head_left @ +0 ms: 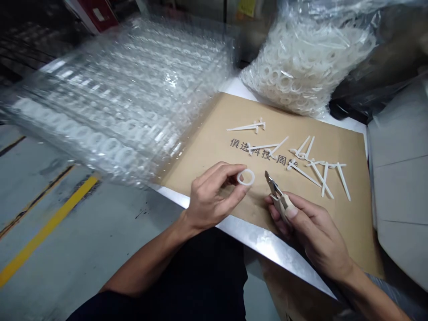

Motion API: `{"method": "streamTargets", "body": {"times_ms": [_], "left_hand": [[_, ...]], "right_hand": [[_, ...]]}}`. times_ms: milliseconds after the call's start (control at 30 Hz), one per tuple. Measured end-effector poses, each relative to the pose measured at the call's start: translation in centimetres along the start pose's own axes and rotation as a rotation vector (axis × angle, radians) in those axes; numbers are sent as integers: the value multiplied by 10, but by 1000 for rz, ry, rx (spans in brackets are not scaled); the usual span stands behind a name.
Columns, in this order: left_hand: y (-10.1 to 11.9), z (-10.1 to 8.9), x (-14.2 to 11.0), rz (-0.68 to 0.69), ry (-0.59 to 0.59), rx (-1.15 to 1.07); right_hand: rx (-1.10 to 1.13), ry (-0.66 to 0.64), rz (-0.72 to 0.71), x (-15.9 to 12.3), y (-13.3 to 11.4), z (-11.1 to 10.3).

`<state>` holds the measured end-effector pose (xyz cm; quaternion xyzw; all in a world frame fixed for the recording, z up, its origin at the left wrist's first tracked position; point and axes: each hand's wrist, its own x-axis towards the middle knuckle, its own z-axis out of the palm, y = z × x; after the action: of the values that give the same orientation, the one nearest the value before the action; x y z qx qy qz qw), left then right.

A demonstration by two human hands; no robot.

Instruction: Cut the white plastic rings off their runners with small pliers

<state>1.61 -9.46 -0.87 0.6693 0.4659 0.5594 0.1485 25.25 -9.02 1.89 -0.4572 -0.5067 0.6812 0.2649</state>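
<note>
Your left hand [210, 196] pinches a white plastic ring [245, 177] between thumb and fingers, just beside the small cutters [276, 191] clamped in your right hand [314, 232], above a cardboard sheet [351, 223] with scattered plastic strips [321, 176].

Metal-topped table [267, 249], brown cardboard sheet [347, 232] on top, white plastic scraps [321, 174] scattered across it, bag of white rings [301, 67] behind, stacked clear trays [117, 98] at left

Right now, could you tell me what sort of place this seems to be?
Probably a plastic-parts workshop: a yellow-marked grey floor, a bag of white plastic rings, and side cutters in the right hand.
</note>
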Motion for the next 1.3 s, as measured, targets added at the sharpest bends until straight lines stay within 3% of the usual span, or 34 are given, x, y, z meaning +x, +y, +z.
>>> {"method": "streamTargets", "body": {"times_ms": [200,300,400,500,633,733,833,1000,1100,1200,1300], "left_hand": [[6,-10,3,-260,-23,-304],[23,-33,1,-394,-47,-459],[45,-73,0,-428,-62,-468],[51,-128,14,-284,-66,-192],[18,-200,56,-12,-79,541],[-15,-232,85,-25,-324,878],[-34,-244,101,-42,-491,936],[-23,-249,120,-6,-557,948],[0,-228,140,98,-514,942],[21,-176,168,265,-479,859],[46,-91,190,455,-596,795]], "right_hand": [[77,136,79,2,24,-18],[63,191,43,11,33,-23],[-126,175,-119,18,35,-26],[-551,232,-417,24,35,-30],[-979,232,-821,30,34,-27],[-1064,180,-909,31,32,-22],[-1076,166,-915,34,31,-22],[-1066,193,-914,40,26,-20],[-1059,187,-941,31,19,-9],[-1099,207,-866,30,12,-2],[-1146,245,-785,40,12,-10]]}}
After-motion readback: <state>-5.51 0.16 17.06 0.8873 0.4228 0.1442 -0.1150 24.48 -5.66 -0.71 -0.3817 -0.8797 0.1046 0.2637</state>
